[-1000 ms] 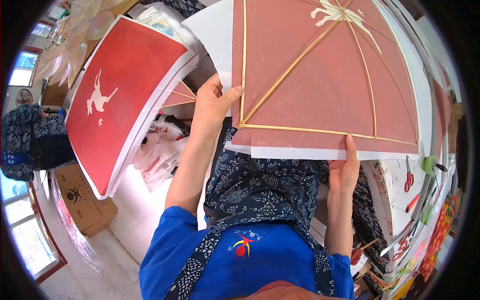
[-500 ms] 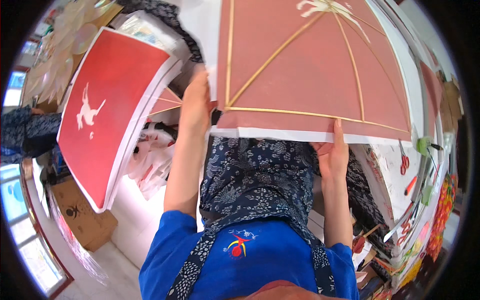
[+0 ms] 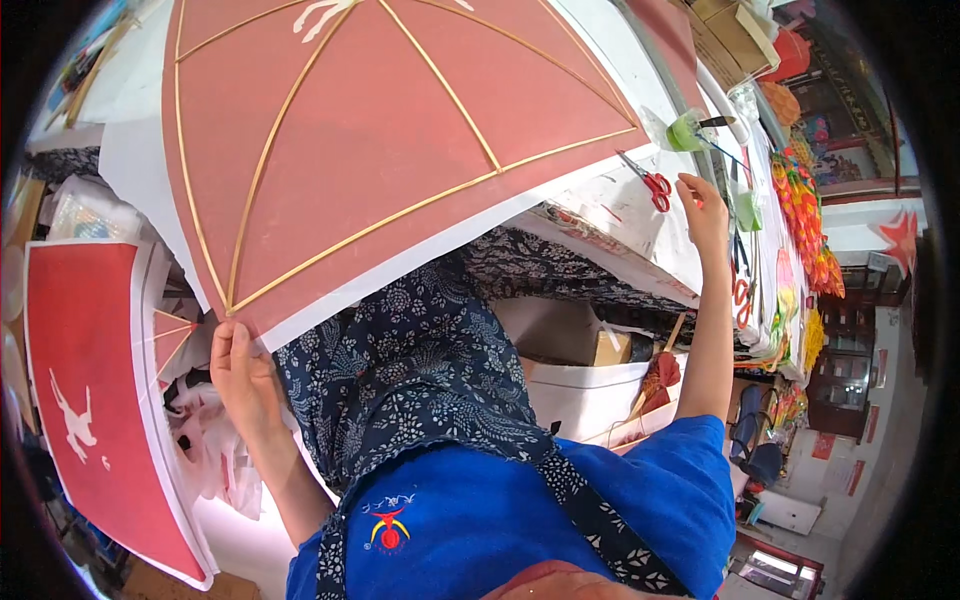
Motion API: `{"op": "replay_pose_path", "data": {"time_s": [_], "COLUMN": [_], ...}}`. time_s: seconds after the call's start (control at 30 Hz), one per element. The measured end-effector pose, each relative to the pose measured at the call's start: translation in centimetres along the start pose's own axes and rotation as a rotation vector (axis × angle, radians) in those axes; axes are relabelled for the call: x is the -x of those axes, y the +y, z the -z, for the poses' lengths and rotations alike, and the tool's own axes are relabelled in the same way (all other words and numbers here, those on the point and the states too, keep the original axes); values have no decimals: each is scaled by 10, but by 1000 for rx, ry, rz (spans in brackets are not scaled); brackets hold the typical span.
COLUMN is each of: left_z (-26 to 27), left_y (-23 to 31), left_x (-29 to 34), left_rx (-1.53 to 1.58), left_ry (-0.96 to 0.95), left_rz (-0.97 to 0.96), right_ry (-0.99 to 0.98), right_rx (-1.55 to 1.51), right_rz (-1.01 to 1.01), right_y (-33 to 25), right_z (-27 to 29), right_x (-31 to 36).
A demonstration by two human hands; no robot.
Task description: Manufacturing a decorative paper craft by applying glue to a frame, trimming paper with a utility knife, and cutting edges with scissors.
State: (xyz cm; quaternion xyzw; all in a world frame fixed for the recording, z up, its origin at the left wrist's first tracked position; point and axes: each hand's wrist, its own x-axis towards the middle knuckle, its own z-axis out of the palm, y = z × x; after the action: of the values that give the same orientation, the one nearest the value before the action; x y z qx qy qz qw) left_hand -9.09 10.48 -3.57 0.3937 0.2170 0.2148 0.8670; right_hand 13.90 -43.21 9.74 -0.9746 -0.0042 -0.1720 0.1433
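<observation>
Red, white-bordered paper panel (image 3: 90, 350): far left, pale figure on it; sits nearer the left rim of the view than 0.5 s ago, as the view has swung right.
Crumpled white-and-pink sheets (image 3: 205, 435): just right of that panel, below table height.
Bare left hand (image 3: 245, 375): fingertips pinching the near-left corner of the big sheet; half a second ago blurred, higher up beside its left edge.
Dusty-pink paper sheet with pale bamboo-like strips (image 3: 400, 130): the big one, mostly over the table, near edge overhanging toward the body; now slanted, near-left corner swung down and left in view.
Navy floral apron (image 3: 410, 380): below the sheet's near edge.
White, paint-marked tabletop (image 3: 610, 215): bare strip right of the sheet, more showing than earlier.
Red-handled metal scissors (image 3: 655, 190): on it, tips near the sheet's right corner.
Bare right hand (image 3: 705, 210): let go of near edge, fingers loosely curved, nothing visible in grip; just right of scissors, contact unclear.
</observation>
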Motion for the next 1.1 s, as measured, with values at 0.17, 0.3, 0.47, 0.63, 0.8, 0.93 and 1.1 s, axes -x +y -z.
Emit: {"op": "replay_pose_path", "data": {"time_s": [0.17,0.3,0.47,0.63,0.8,0.93,1.1], "left_z": [-5,-16,-11,-12,-20,-15,-6], "left_y": [3,-1,-3,4,9,16,23], "left_x": [2,3,8,16,12,-6,-16], "left_rx": [-109,-91,-165,32,93,-46,-120], "left_ry": [55,146,216,48,63,81,15], "left_rz": [-30,-87,-47,16,94,-104,-27], "right_ry": [63,-311,-352,-254,-525,-1046,-1631], "right_rx": [470,292,95,-965,-1848,-1965,-1902], "right_rz": [-63,-493,-291,-430,-83,243,356], "right_y": [72,129,149,60,-84,-202,-326], "right_z": [15,22,8,32,21,-15,-45], "right_x": [-24,-28,-18,2,29,32,32]}}
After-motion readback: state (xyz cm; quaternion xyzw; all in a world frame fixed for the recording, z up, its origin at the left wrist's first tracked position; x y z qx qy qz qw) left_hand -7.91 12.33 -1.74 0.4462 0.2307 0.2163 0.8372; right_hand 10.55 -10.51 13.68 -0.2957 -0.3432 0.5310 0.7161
